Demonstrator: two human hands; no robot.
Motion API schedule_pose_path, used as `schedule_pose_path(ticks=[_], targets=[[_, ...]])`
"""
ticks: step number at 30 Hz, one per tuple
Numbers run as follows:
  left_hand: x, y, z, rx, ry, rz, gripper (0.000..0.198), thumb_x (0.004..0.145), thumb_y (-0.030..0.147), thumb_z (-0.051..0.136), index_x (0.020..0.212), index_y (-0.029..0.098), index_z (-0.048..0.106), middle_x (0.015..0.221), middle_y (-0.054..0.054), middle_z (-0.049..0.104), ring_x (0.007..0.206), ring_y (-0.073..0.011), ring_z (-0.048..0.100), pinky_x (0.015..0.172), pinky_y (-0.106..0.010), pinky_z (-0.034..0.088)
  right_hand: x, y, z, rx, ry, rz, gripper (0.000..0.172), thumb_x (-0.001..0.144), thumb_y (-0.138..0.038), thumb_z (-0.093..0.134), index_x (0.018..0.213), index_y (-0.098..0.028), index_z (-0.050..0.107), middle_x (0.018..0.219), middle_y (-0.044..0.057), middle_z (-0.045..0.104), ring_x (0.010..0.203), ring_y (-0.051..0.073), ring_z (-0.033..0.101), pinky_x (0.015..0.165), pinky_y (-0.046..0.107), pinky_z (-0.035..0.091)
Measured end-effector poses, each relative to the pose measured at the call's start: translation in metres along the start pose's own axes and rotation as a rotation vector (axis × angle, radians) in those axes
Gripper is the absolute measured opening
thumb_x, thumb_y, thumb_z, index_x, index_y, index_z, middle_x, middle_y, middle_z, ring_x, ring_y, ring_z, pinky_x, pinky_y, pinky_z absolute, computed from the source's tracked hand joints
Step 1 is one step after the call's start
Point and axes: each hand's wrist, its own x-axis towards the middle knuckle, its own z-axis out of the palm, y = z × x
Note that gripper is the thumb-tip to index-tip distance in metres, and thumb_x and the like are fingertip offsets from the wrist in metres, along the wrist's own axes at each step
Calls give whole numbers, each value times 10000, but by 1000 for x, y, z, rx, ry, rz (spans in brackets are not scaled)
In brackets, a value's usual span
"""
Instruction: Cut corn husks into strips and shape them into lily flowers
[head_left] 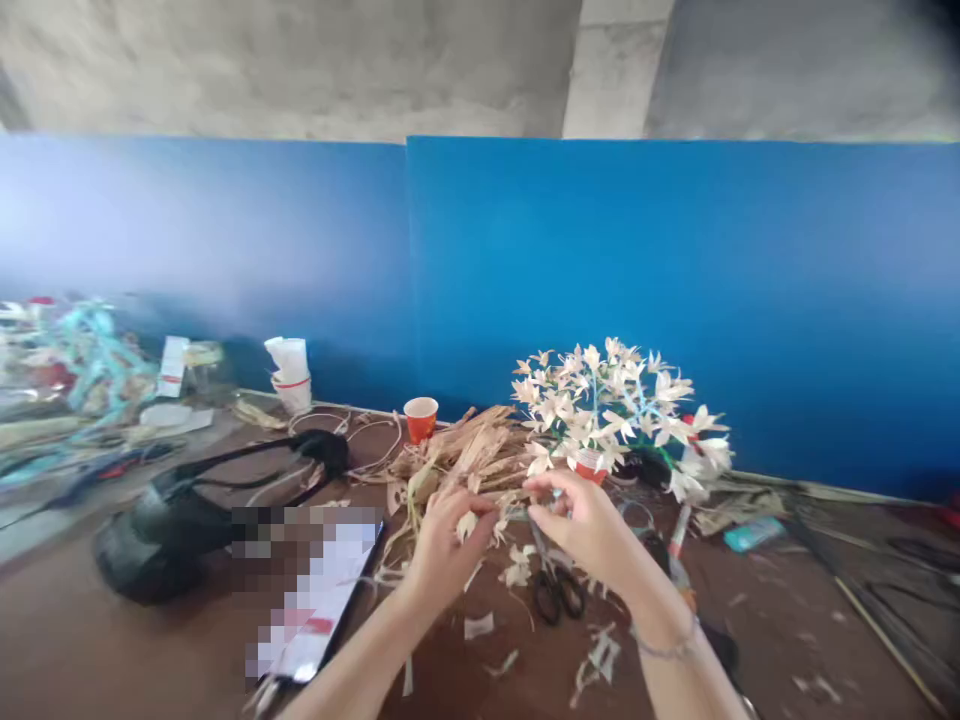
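Observation:
My left hand (444, 545) is closed in a pinch on a small pale husk petal (466, 524) just above the brown table (90, 650). My right hand (589, 525) is close beside it, fingers pinched together near the same piece; what it grips is too small to name. Black-handled scissors (556, 585) lie on the table under my right hand. Behind my hands a heap of dried husks (469, 455) lies next to a bouquet of white husk flowers (615, 405) standing in a red cup (589, 468).
Pale husk scraps (600, 655) litter the table. A black bag (161, 530) lies left, a pixelated flat object (319, 600) beside it. An orange cup (420, 417) and stacked white cups (291, 373) stand by the blue wall (675, 280). Thin sticks (885, 635) lie right.

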Motion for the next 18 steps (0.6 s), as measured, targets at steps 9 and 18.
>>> schedule_pose_path(ticks=[9,18], targets=[[2,5,2,-146,68,-159,170,795,258,503,660,166,548,652,1,561,650,-136,508,649,-249,380,-5,-26,13,-250,276,-308,234,784,-139,492,996,-217,554,1083,79,538,946,205,543,743,322,458],[1,4,1,-465,-11,-296,227,817,344,507,698,154,544,624,14,528,609,-108,462,600,-211,367,-3,-25,22,-355,291,-398,112,773,-140,550,720,-218,610,1026,44,592,1059,231,469,885,407,343]])
